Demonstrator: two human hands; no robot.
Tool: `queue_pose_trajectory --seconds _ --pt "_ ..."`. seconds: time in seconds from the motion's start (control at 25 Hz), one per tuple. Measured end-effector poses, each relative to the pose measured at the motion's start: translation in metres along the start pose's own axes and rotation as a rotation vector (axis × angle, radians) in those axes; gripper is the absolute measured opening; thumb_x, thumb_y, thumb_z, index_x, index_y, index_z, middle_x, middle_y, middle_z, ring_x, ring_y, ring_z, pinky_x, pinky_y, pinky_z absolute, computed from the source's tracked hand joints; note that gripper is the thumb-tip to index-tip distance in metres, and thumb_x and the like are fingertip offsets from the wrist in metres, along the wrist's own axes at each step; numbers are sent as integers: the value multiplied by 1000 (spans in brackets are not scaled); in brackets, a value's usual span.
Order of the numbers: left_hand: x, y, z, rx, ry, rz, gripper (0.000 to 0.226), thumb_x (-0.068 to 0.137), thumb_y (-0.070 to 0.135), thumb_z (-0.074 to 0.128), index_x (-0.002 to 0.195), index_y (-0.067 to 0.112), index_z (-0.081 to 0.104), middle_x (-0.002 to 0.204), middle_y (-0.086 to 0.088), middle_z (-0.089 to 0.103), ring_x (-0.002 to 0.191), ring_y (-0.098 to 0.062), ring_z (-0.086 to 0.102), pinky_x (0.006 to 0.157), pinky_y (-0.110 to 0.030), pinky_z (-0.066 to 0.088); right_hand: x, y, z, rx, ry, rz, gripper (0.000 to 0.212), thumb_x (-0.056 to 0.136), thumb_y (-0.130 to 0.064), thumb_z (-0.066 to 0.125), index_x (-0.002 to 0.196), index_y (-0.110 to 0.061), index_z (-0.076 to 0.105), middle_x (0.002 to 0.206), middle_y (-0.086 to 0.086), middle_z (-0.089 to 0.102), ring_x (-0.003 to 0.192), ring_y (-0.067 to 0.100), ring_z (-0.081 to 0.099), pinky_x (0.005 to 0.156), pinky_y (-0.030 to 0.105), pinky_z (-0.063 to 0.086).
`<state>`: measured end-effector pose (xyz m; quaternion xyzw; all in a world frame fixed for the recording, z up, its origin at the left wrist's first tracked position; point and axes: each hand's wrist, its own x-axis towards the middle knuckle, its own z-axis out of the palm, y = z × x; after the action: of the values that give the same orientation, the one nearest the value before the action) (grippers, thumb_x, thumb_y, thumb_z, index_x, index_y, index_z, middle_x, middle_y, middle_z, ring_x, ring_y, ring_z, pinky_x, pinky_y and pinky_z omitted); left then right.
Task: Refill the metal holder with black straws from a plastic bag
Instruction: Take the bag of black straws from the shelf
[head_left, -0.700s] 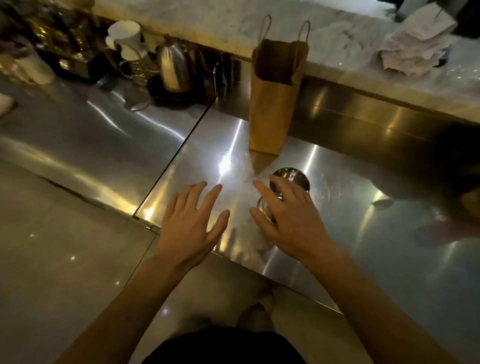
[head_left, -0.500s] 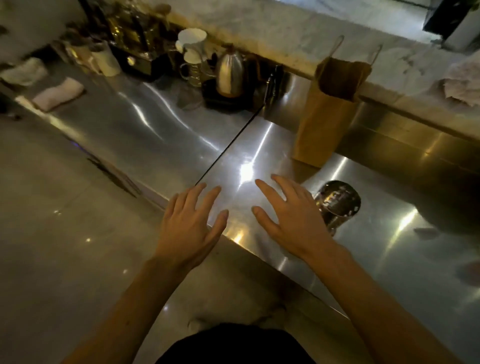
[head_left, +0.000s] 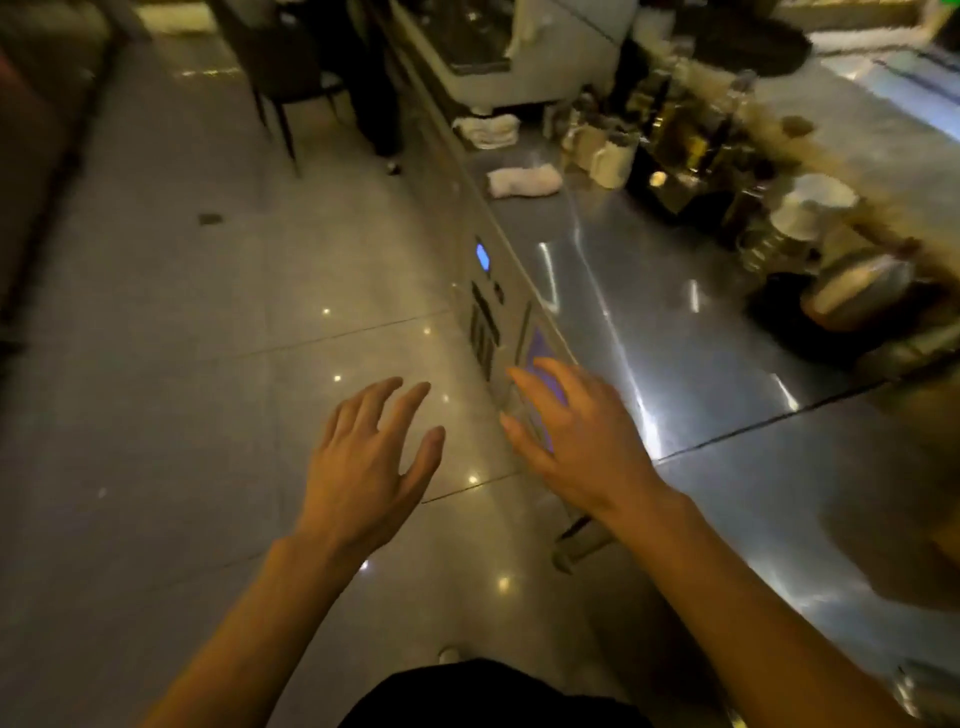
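Since half a second ago the view has swung left along the counter; the round polished metal holder and the tall brown paper bag that stood by the right hand are now out of frame, and no black straws or plastic bag show anywhere. Left hand (head_left: 366, 467) and right hand (head_left: 576, 441) hover with fingers spread, holding nothing; the left is over the glossy grey tiled floor (head_left: 208, 364), the right over the front edge of the brushed stainless-steel counter (head_left: 675, 338). Risk noted: the holder sits unwatched, so a returning arm could likely knock it over; the frame is blurred. Obstructions: a rolled white cloth towel (head_left: 524, 182) on the counter; stacked white cups (head_left: 810, 208) and a blurred steel kettle (head_left: 857, 291) at the back; a dark chair (head_left: 291, 88) down the aisle.
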<state>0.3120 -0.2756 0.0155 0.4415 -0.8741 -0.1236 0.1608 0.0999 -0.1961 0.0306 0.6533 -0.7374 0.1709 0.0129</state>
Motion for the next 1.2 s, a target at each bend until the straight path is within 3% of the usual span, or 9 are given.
queue_pose_trajectory --seconds 0.28,0.68,1.04,1.2 --pt "-54 -103 -52 54 168 -471 58 96 57 28 141 25 45 142 -6 50 129 -24 48 104 -40 39 105 -129 57 105 -174 -431 55 94 -53 41 141 -25 47 141 9 52 129 26 48 103 42 42" --pt "-133 -154 -94 277 404 -1212 59 94 57 28 138 24 48 139 -8 51 128 -27 49 103 -44 43 193 -307 118 304 -385 -1133 58 93 -55 38 142 -25 46 141 12 51 128 31 49 99 45 44" --pt "-233 -127 -119 405 618 -1794 61 94 57 27 140 23 48 140 -9 52 130 -26 48 105 -43 41 129 -475 133 462 -532 -1700 61 93 -56 37 145 -24 41 146 13 47 133 32 44 106 46 40" --pt "-297 -132 -135 467 719 -1912 60 94 56 28 139 22 49 138 -7 53 129 -24 48 104 -41 41 67 -546 129 485 -516 -1889 60 94 -56 38 146 -26 40 146 12 46 134 31 43 106 46 39"
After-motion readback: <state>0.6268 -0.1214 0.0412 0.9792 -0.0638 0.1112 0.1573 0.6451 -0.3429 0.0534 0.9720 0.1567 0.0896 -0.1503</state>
